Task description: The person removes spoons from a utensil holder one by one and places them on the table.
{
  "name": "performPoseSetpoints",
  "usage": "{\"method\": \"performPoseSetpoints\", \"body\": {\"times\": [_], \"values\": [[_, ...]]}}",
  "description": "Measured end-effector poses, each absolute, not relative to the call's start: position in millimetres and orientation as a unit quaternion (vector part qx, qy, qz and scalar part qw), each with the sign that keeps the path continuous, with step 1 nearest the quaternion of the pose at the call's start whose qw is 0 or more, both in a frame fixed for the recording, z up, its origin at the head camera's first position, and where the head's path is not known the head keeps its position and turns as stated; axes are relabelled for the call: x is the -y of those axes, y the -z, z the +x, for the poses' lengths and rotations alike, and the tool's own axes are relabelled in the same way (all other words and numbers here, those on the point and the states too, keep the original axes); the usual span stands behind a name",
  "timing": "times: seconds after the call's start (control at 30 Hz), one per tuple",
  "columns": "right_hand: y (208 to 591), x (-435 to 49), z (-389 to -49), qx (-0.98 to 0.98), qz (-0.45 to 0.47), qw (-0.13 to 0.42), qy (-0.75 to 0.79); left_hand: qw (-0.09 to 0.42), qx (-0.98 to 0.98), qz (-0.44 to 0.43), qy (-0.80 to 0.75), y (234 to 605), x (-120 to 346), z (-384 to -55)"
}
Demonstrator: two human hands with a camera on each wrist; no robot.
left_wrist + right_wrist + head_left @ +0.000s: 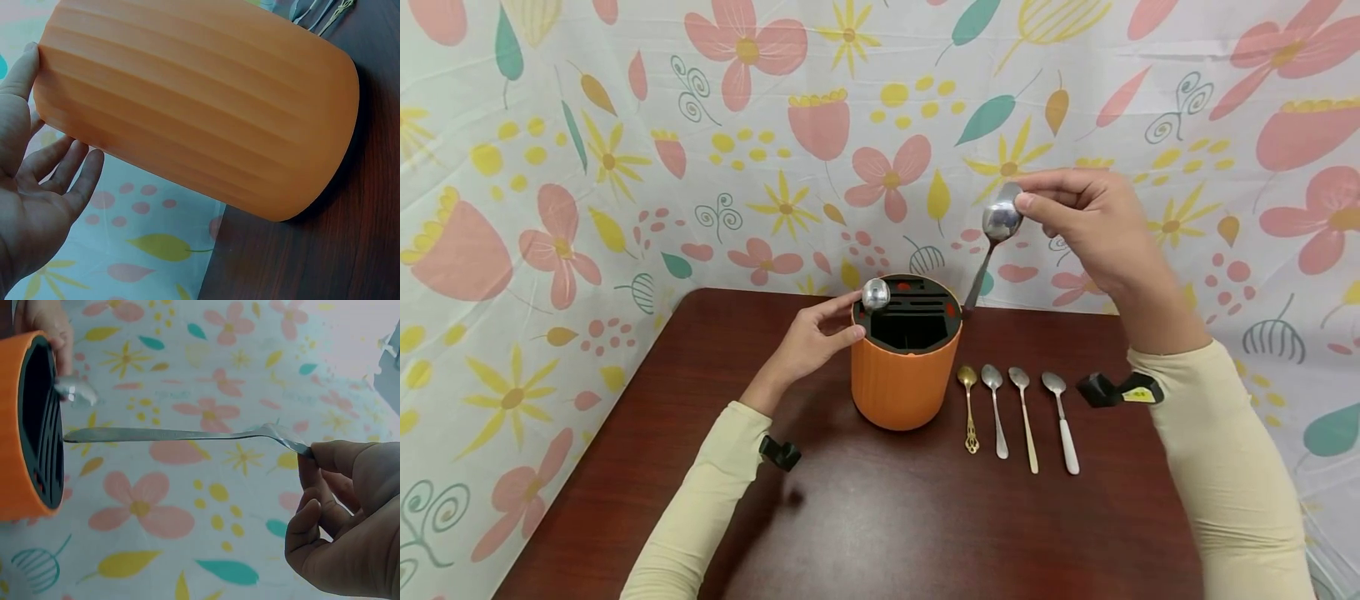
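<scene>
My right hand [1101, 225] pinches a metal spoon [1002, 220] by the tip of its bowl, handle pointing down. The handle's end hangs by the right rim of an orange utensil holder [904, 387]; in the right wrist view the spoon's handle [162, 434] reaches close to the slotted black top [50, 444]. At the holder's left side, my left hand [811, 340] rests on the rim, thumb in front and fingers farther back. In the left wrist view its fingers [87, 175] lie lightly along the ribbed wall. Another spoon's bowl [876, 293] sticks up from the holder's left.
Right of the holder, several spoons lie in a row: a gold one [968, 408], silver ones, and one with a white handle [1068, 446]. They rest on a dark wooden table [880, 533]. Behind the table hangs a flowered cloth [760, 225].
</scene>
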State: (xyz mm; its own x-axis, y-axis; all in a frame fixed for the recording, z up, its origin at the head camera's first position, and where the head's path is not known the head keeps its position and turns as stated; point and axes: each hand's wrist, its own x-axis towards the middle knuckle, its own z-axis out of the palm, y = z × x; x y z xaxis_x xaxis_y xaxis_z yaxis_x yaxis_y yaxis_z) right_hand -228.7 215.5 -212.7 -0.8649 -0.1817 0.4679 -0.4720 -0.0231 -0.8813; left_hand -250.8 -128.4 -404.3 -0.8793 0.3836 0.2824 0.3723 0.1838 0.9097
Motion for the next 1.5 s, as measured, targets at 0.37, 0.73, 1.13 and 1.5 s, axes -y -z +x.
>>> {"method": "performPoseSetpoints", "body": {"times": [0.37,0.73,1.13,1.5], "values": [[224.5,-261.8,-240.8,0.807,0.169,0.063,-0.562,0.013,-0.77,0.231,-0.594,399.8,129.1,-249.8],[255.1,-312.1,-261.6,0.862,0.074,-0.056,-0.498,0.014,-0.772,0.231,-0.592,401.1,129.5,-249.8],[304.5,-370.1,-272.6,0.852,0.03,-0.131,-0.507,0.008,-0.77,0.24,-0.591,404.4,128.8,-251.4],[351.7,-413.7,-270.7,0.84,-0.023,-0.189,-0.508,0.012,-0.772,0.241,-0.588,402.9,128.9,-250.2]]}}
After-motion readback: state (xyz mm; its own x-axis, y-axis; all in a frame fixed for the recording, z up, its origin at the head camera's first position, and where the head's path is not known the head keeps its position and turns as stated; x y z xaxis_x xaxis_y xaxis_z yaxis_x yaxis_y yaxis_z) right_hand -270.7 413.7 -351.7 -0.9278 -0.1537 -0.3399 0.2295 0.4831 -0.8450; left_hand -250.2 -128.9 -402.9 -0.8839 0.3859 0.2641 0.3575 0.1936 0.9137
